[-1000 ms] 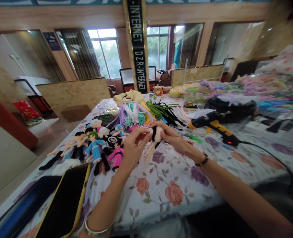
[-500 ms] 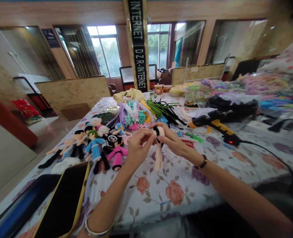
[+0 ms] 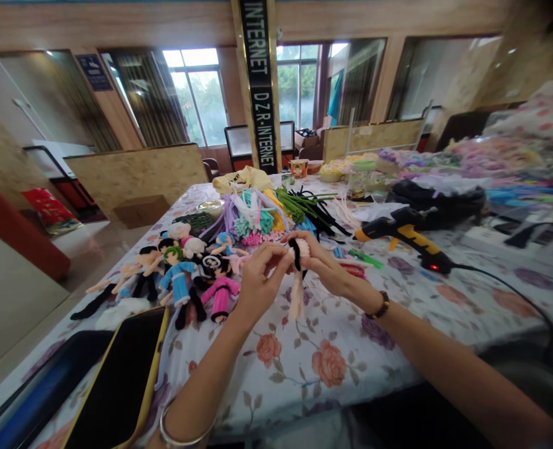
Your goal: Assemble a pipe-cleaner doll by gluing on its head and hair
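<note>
Both my hands hold a small pipe-cleaner doll point(image 3: 297, 284) above the flowered tablecloth point(image 3: 332, 349). The doll has a pale head with black hair and a bare skin-coloured body that hangs down. My left hand point(image 3: 257, 280) pinches the head from the left. My right hand point(image 3: 323, 265) grips it from the right, fingers curled round the hair. A row of finished dolls point(image 3: 182, 274) in blue, pink and black clothes lies to the left of my hands.
A yellow and black glue gun point(image 3: 404, 237) with a lit red light and black cord lies to the right. Bundles of coloured pipe cleaners point(image 3: 276, 215) are heaped behind my hands. A phone in a yellow case point(image 3: 117, 380) lies at the near left. More craft material covers the far right.
The doll's body has swung from a slant to hanging straight down. My hands have stayed in about the same place, still working at its head.
</note>
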The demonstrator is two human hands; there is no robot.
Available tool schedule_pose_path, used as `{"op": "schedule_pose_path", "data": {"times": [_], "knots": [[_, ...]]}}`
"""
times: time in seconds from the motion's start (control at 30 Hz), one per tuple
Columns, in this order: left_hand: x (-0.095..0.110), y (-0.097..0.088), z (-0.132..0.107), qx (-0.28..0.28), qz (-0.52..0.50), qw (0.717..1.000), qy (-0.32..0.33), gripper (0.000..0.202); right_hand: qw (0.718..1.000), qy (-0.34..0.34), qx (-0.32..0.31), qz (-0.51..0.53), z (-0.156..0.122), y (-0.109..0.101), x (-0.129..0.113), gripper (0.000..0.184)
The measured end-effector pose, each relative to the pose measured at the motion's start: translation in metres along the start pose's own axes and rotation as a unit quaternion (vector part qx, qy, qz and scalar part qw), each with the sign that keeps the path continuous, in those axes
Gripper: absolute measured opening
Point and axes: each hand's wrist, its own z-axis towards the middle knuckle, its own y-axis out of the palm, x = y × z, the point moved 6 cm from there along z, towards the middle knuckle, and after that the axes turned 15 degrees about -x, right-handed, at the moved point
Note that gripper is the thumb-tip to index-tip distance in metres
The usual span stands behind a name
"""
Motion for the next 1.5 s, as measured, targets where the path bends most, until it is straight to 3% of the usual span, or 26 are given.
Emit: {"op": "schedule_pose_path", "data": {"times": [0.2, 0.33, 0.53, 0.73, 1.07, 1.3, 1.5], "knots": [[0.001, -0.001, -0.001, -0.012, 0.103, 0.995, -0.004, 0.011, 0.998, -0.019, 0.01, -0.065, 0.0, -0.001, -0.001, 0.037], [-0.002, -0.002, -0.002, 0.0, 0.116, 0.993, -0.011, 0.01, 0.991, -0.043, 0.016, -0.123, 0.0, -0.002, -0.004, 0.038], [-0.021, -0.002, -0.003, 0.037, -0.029, 0.996, -0.076, 0.013, 0.975, -0.068, 0.045, -0.209, 0.001, -0.003, -0.007, 0.043], [-0.038, -0.001, -0.005, 0.072, -0.175, 0.968, -0.162, 0.018, 0.959, -0.086, 0.076, -0.26, 0.0, -0.002, -0.013, 0.046], [-0.031, -0.009, -0.003, 0.095, -0.138, 0.981, -0.099, 0.017, 0.95, -0.078, 0.088, -0.29, -0.001, -0.001, -0.014, 0.05], [-0.027, -0.01, -0.004, 0.095, -0.054, 0.991, -0.074, 0.011, 0.947, -0.088, 0.073, -0.3, 0.0, 0.002, -0.016, 0.069], [-0.031, -0.007, -0.004, 0.093, -0.082, 0.99, -0.075, 0.016, 0.968, -0.069, 0.056, -0.236, 0.0, 0.001, -0.012, 0.074]]}}
